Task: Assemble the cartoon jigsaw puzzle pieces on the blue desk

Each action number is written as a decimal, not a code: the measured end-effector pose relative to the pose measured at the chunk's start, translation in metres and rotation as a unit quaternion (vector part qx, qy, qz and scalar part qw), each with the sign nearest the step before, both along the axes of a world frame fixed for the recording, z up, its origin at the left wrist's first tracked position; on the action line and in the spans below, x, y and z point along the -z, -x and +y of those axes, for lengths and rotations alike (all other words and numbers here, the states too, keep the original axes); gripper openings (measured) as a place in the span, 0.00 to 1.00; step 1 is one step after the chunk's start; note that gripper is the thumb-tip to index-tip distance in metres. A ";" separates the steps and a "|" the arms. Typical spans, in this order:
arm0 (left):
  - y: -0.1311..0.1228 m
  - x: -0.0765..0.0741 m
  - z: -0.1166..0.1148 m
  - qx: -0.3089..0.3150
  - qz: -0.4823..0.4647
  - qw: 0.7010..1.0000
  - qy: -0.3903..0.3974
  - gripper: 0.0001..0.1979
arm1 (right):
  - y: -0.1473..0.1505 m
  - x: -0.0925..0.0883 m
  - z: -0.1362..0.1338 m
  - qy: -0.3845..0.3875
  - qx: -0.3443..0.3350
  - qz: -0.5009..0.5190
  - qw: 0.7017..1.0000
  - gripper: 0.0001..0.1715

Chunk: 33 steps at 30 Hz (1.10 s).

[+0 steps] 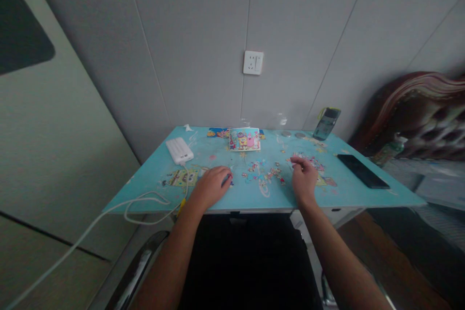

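My left hand (213, 185) rests on the blue table near its front edge, fingers curled in. A small dark-blue piece (225, 180) shows at its fingertips, too blurred to name. To the right lies a loose scatter of small colourful jigsaw puzzle pieces (271, 173). Beyond that scatter my right hand (304, 180) hovers or rests over the printed tabletop, thumb and forefinger bent close together; whatever they may hold cannot be made out. A cartoon picture card (244, 140) stands or leans behind the pieces, facing me.
At the left lies a white power bank (179, 150) with a white cable (138, 200) trailing over the edge. A black phone (362, 171) lies at the right, and a dark bottle (326, 124) stands at the back right. Clear round lids (286, 133) sit near the wall.
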<state>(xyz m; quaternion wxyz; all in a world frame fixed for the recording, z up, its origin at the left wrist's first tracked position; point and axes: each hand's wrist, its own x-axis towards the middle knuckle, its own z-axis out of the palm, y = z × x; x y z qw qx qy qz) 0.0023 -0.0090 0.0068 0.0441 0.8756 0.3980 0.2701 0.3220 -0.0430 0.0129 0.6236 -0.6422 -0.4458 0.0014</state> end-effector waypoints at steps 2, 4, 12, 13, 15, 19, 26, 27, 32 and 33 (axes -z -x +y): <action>0.000 0.000 0.000 -0.001 0.001 1.000 0.000 0.11 | -0.001 0.001 0.001 0.004 -0.007 -0.001 1.000 0.20; 0.000 0.000 0.000 -0.001 0.004 1.000 -0.001 0.11 | -0.002 0.002 0.002 0.005 -0.014 0.004 1.000 0.21; 0.000 0.000 0.000 0.003 0.004 1.000 0.000 0.12 | -0.003 0.005 0.003 0.013 -0.025 0.016 0.999 0.21; 0.000 0.000 0.000 0.002 0.004 1.000 0.000 0.12 | -0.003 0.006 0.004 0.016 -0.026 0.014 0.999 0.21; 0.000 0.002 0.001 0.002 0.005 1.000 0.001 0.12 | -0.004 0.007 0.004 0.020 -0.027 0.010 0.999 0.22; 0.000 0.002 0.001 0.001 0.001 1.000 0.004 0.12 | -0.003 0.007 0.005 0.036 -0.032 0.005 0.999 0.21; 0.000 0.001 0.000 -0.002 0.015 1.000 -0.004 0.13 | -0.002 0.008 0.004 0.050 -0.036 0.000 0.998 0.22; 0.000 0.001 0.000 -0.001 0.016 1.000 -0.005 0.13 | -0.002 0.008 0.004 0.056 -0.039 -0.006 0.998 0.22; 0.000 0.002 0.001 0.004 0.013 1.000 -0.011 0.12 | 0.000 0.005 0.003 0.085 -0.060 -0.045 0.994 0.20; 0.000 0.002 0.001 0.005 0.012 1.000 -0.011 0.12 | 0.001 0.004 0.002 0.090 -0.064 -0.049 0.993 0.20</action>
